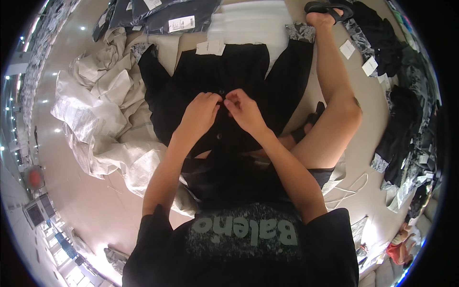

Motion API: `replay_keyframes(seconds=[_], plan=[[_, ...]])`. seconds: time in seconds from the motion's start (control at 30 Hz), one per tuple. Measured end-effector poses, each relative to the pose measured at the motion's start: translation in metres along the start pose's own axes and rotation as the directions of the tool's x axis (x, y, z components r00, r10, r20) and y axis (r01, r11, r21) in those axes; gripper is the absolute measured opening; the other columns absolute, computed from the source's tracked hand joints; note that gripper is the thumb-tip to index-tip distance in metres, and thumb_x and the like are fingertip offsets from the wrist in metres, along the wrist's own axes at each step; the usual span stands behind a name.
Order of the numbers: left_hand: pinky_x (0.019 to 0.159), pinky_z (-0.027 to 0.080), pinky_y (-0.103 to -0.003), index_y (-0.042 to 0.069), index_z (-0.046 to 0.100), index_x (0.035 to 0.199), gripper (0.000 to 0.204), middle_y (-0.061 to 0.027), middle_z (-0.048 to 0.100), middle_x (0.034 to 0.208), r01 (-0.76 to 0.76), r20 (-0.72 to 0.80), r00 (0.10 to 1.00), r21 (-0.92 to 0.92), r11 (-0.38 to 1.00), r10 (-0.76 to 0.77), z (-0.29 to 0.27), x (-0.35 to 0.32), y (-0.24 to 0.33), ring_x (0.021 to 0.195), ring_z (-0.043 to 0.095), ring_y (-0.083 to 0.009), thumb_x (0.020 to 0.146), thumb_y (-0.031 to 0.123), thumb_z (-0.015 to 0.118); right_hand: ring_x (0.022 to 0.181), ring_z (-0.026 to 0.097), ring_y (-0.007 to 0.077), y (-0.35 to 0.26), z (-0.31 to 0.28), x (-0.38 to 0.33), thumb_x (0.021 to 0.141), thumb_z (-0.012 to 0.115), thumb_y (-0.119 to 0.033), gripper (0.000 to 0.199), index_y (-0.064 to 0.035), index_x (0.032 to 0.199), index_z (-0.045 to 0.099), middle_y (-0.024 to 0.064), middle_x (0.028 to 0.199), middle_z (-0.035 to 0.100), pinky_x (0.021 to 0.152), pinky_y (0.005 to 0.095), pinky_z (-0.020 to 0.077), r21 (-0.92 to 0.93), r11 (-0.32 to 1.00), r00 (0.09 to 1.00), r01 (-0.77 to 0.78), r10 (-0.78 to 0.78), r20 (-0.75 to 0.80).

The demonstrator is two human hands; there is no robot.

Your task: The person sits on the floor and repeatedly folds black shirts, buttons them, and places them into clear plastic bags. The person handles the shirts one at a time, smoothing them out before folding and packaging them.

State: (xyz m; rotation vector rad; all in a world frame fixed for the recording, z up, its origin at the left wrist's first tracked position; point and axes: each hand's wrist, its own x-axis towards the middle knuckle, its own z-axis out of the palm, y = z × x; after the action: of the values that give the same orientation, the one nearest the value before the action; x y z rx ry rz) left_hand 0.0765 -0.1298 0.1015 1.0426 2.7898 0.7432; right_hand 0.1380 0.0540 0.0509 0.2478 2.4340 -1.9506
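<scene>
A black long-sleeved buttoned shirt [191, 71] with grey patterned cuffs lies spread out in front of me, over my lap at its near end. A white paper tag [210, 48] rests at its neckline. My left hand [201, 114] and my right hand [245, 112] meet at the middle of the front opening, fingertips pinched on the fabric edge just below a button [222, 91]. Another button [219, 136] shows lower down. What exactly lies between the fingertips is hidden by the fingers.
Crumpled beige woven sacking [110, 95] spreads on the left. Dark garments in clear bags [181, 14] and a stack of white plastic bags [248, 21] lie beyond the shirt. Tagged black garments [404, 110] line the right; a pale cord [351, 189] lies on the floor.
</scene>
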Motion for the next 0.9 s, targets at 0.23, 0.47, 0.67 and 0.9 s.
replay_keyframes(seconds=[0.23, 0.47, 0.67, 0.9], plan=[[0.08, 0.06, -0.047, 0.003, 0.079, 0.097, 0.019, -0.0172, 0.076, 0.096, 0.019, 0.434, 0.894, 0.218, 0.976, -0.114, 0.021, 0.005, -0.02, 0.093, 0.075, -0.0375, 0.099, 0.018, 0.069, 0.073, 0.075, 0.0259, 0.022, -0.029, -0.025, 0.096, 0.077, -0.023, 0.027, 0.002, 0.106, 0.074, 0.0143, 0.082, 0.077, 0.072, 0.038, 0.0598, -0.211, 0.91, 0.854, -0.357, 0.41, 0.321], [0.077, 0.059, -0.045, 0.009, 0.079, 0.097, 0.016, -0.0113, 0.076, 0.083, 0.054, 0.487, 0.863, 0.173, 0.983, -0.134, 0.028, 0.019, -0.026, 0.089, 0.076, -0.0331, 0.095, 0.024, 0.074, 0.088, 0.078, 0.0318, 0.025, -0.022, -0.006, 0.088, 0.077, -0.039, 0.035, -0.0052, 0.095, 0.082, 0.0142, 0.088, 0.079, 0.082, 0.0442, 0.0621, -0.579, 0.806, 0.927, -0.122, 0.301, 0.224], [0.073, 0.058, -0.042, 0.007, 0.077, 0.097, 0.02, -0.0094, 0.076, 0.083, 0.122, 0.594, 0.797, 0.022, 0.992, -0.111, 0.03, 0.033, -0.038, 0.08, 0.074, -0.0304, 0.091, 0.026, 0.079, 0.095, 0.077, 0.0347, 0.016, -0.031, 0.011, 0.084, 0.074, -0.028, 0.026, -0.0093, 0.099, 0.085, 0.0149, 0.098, 0.081, 0.088, 0.0443, 0.0618, -0.54, 0.838, 0.837, -0.078, 0.349, 0.421], [0.052, 0.049, -0.03, -0.001, 0.064, 0.101, 0.018, -0.0055, 0.068, 0.074, 0.497, 0.55, 0.791, -0.323, 0.805, -0.268, -0.005, 0.043, -0.038, 0.058, 0.065, -0.0143, 0.1, 0.015, 0.073, 0.083, 0.075, 0.021, 0.043, -0.039, 0.014, 0.092, 0.07, -0.009, 0.014, -0.0044, 0.094, 0.083, 0.0105, 0.094, 0.077, 0.077, 0.0333, 0.0578, 0.031, 0.997, 0.987, -0.065, 0.069, -0.147]])
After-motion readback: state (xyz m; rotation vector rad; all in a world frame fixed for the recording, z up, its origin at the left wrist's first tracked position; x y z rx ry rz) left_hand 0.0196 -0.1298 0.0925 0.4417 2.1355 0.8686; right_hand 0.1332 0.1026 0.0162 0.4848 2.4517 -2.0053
